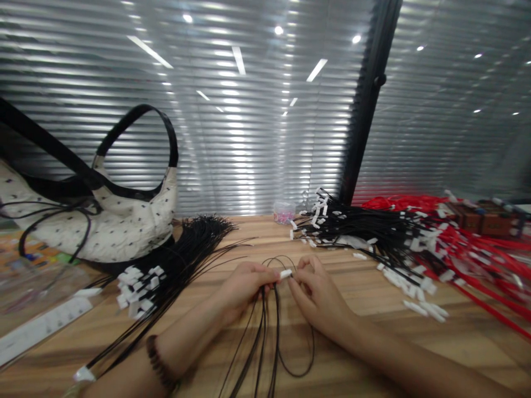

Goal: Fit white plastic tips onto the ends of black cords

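In the middle of the head view, my left hand (257, 279) pinches a small white connector (286, 273) between thumb and finger. Thin black cables (262, 331) hang down from that hand toward the near table edge. Close on the right, my right hand (312, 284) has its fingertips pressed together at the other end of the connector, seemingly on a thin black wire. One wire loop (311, 359) droops below the right hand. The exact tip of the wire is blurred, so I cannot tell whether it sits inside the connector.
Left, a bundle of black cables (182, 265) with white connectors (139, 290) lies by a spotted bag (136, 221) and a power strip (45, 329). Right are black cables (365, 226), red cables (477, 249) and loose white pieces (425, 309). A clear tub (284, 213) stands behind.
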`<state>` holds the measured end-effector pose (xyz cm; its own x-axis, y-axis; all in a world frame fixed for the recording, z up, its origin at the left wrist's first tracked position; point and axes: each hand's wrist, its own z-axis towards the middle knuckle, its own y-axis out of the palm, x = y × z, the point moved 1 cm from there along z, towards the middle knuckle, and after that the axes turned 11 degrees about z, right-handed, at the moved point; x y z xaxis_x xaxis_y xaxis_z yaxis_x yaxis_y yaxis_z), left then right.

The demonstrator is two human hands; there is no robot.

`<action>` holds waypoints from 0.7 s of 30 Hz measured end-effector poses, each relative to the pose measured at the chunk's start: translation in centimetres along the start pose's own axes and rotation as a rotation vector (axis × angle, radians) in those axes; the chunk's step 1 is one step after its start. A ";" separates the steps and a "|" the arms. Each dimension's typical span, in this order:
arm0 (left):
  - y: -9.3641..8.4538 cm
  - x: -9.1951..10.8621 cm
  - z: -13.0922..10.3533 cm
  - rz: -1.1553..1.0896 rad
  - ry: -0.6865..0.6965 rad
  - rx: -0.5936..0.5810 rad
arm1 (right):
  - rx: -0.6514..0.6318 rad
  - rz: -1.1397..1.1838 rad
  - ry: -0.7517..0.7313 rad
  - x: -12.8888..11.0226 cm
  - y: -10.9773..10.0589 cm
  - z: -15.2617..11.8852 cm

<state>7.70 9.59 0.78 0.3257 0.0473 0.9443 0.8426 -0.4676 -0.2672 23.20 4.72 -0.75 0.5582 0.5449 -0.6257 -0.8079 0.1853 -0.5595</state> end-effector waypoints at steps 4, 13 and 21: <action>-0.1 0.0 -0.1 -0.003 0.018 -0.067 | -0.064 0.090 -0.068 0.1 0.1 0.1; -0.1 0.0 -0.1 -0.032 0.036 -0.058 | -0.040 0.024 -0.129 -0.1 0.3 -0.3; -0.1 0.0 -0.2 -0.051 0.023 -0.084 | -0.095 0.041 -0.086 -0.4 0.3 -0.2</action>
<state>7.51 9.47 0.86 0.2729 0.0529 0.9606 0.8185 -0.5374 -0.2030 22.78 4.40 -0.81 0.5034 0.6190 -0.6029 -0.8060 0.0850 -0.5858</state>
